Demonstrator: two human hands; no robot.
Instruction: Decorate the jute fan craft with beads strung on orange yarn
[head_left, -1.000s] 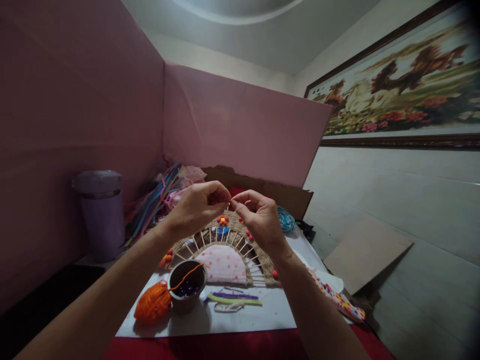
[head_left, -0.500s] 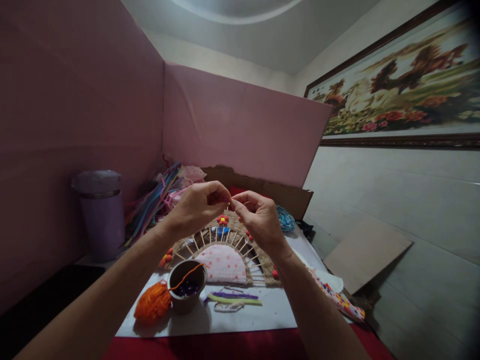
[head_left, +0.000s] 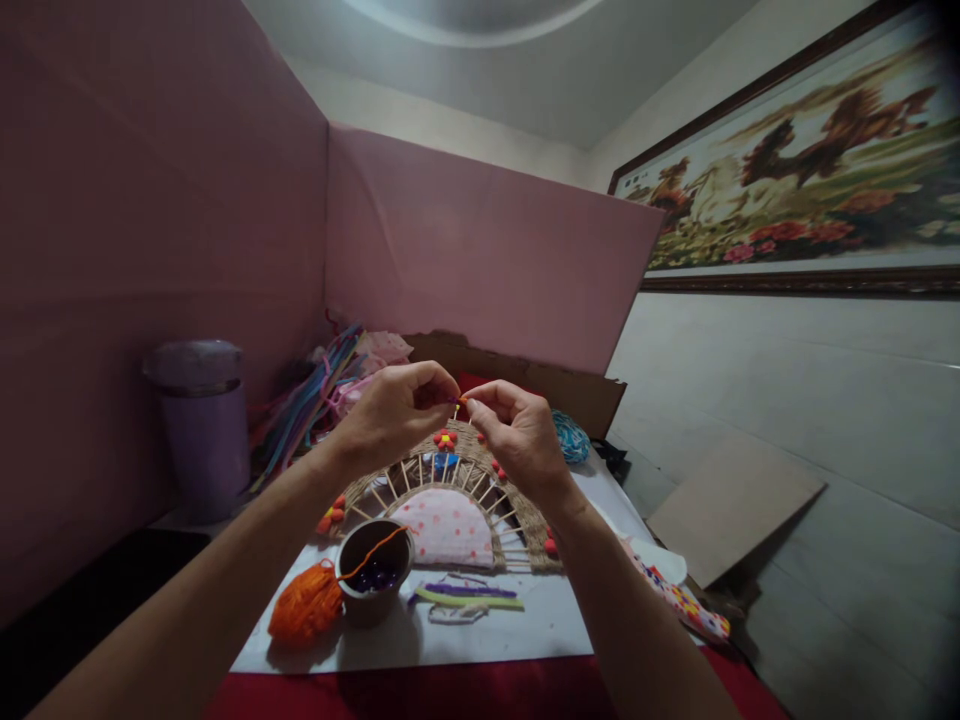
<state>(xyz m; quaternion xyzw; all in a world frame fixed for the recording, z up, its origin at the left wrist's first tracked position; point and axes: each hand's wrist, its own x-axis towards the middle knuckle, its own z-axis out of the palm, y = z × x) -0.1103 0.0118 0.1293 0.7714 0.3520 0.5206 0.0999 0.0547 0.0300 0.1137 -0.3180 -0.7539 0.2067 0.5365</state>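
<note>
My left hand (head_left: 401, 405) is closed in a pinch on a tiny purple bead (head_left: 454, 400), mostly covered by the fingertips. Right against it, my right hand (head_left: 517, 430) pinches a bit of orange yarn (head_left: 463, 400). Both hands are raised above a half-round woven panel (head_left: 484, 475) of twine and thin sticks, decorated with red-and-yellow flowers (head_left: 445, 441). A polka-dot cloth half circle (head_left: 444, 528) fills its centre. Below, a cup (head_left: 369, 610) contains shiny dark purple beads (head_left: 375, 577). An orange yarn ball (head_left: 304, 605) sits beside it, its strand crossing the cup's mouth.
Purple and green strips (head_left: 472, 597) lie on the white sheet (head_left: 517, 640) near the front. A blue yarn ball (head_left: 570, 437) is behind my right hand. At left stand a lilac bin (head_left: 204, 440) and a heap of coloured strips (head_left: 322, 385). Patterned cloth (head_left: 686, 600) lies at right.
The fingertips have parted slightly, and more orange shows between them. Both hands otherwise keep nearly the same place.
</note>
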